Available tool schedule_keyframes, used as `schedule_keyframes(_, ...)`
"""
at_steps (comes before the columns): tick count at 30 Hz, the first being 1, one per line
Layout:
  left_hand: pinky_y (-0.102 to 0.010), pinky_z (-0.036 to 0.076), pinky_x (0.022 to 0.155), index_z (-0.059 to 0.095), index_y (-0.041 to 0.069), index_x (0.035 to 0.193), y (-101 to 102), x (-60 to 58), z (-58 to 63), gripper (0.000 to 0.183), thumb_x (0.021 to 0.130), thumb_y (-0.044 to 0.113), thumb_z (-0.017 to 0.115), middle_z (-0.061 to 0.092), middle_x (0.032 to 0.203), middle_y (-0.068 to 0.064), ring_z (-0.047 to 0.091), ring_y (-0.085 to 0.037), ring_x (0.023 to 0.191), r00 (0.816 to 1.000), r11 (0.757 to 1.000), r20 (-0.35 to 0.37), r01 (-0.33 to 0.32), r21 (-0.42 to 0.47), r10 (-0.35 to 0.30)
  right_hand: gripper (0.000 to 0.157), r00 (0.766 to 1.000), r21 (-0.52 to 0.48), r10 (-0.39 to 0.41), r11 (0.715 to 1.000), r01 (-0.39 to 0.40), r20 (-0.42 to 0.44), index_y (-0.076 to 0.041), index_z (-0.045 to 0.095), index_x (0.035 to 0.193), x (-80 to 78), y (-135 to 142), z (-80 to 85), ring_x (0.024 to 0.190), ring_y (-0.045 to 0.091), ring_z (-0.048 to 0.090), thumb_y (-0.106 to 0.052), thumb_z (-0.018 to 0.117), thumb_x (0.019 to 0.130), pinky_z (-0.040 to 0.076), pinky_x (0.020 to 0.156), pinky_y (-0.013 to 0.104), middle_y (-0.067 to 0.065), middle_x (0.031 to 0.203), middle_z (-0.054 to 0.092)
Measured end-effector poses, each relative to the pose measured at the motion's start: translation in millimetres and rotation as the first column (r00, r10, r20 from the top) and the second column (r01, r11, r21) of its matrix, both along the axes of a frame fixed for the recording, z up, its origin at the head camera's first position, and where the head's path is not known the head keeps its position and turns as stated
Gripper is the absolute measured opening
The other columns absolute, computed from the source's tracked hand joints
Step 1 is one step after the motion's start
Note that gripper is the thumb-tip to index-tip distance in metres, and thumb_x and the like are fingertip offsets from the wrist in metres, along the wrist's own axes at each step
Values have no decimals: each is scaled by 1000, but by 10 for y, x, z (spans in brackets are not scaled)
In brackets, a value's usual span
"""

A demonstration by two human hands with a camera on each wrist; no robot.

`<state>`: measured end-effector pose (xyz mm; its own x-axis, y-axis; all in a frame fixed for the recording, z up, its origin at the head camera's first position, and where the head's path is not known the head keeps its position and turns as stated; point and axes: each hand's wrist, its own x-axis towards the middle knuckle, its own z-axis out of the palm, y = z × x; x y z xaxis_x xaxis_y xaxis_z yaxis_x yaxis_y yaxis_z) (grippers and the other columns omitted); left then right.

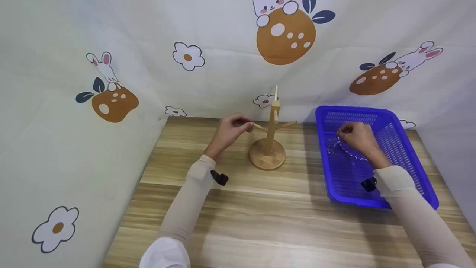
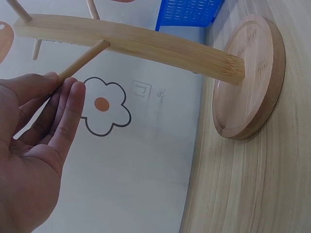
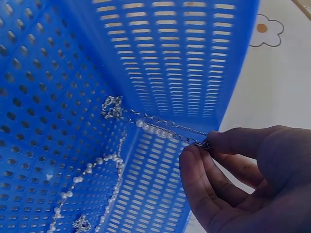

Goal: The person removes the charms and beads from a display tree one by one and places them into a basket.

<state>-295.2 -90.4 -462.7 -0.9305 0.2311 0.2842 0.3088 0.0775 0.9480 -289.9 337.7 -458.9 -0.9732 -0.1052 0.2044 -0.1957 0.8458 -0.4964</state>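
Right grip [image 3: 248,177] pinches beaded chain [image 3: 156,130], left grip [image 2: 39,141] wooden peg [image 2: 81,61]; pearl strand [image 3: 77,179] near (inside blue basket [image 1: 322,149]).

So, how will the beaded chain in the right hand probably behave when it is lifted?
The beaded chain will probably hang floppy, because it has small links. It may tangle, as its far end seems bunched in the blue basket. It is probably light, being thin.

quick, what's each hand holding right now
Left hand: closed, pinching a wooden peg.
Right hand: closed, pinching a beaded chain.
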Motion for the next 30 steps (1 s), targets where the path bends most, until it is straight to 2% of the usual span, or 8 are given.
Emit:
schedule_keyframes(3,-29,68,83,78,-5,109,8,-2,1,14,98,4,76,79,100,-15,76,-12,84,1000,1000,3,-4,4,4,15,1000,5,-3,1000,3,15,4,80,96,-10,5,-44,79,35,72,-7,70,93,57,69,47,23,89,78)
schedule_keyframes(7,-29,69,84,75,-11,111,15,-4,3,19,99,3,76,79,102,-18,76,-10,84,1000,1000,14,-6,0,6,16,1000,13,1,1000,-1,26,5,80,98,-20,11,-95,82,41,73,-7,70,93,60,73,57,26,91,78)
schedule_keyframes(11,-30,69,85,72,-14,113,16,-9,1,22,99,2,75,78,104,-20,76,-10,85,1000,1000,23,-7,-2,8,15,999,25,2,1000,-3,34,5,79,97,-30,8,-134,82,41,73,-7,71,93,60,73,58,26,91,77)
schedule_keyframes(17,-31,69,86,76,-7,110,13,-8,4,15,99,3,75,78,105,-20,76,-12,86,1000,1000,24,-10,-7,10,15,997,41,2,999,-6,79,5,78,98,-63,0,-187,82,36,71,-7,72,93,59,72,50,24,91,77)
schedule_keyframes(22,-30,69,87,74,-12,114,9,-10,9,21,99,3,75,77,106,-21,76,-11,87,1000,1000,16,-7,-20,7,13,995,47,22,999,-27,96,5,79,98,-80,-11,-222,81,34,70,-6,73,93,57,70,44,24,91,77)
schedule_keyframes(30,-31,69,85,75,-11,112,3,-8,-1,20,99,3,76,78,103,-18,76,-11,84,1000,1000,16,-3,-6,3,13,996,85,80,993,-84,47,8,78,93,-83,-28,-299,82,45,72,-3,72,88,60,77,62,27,90,77)
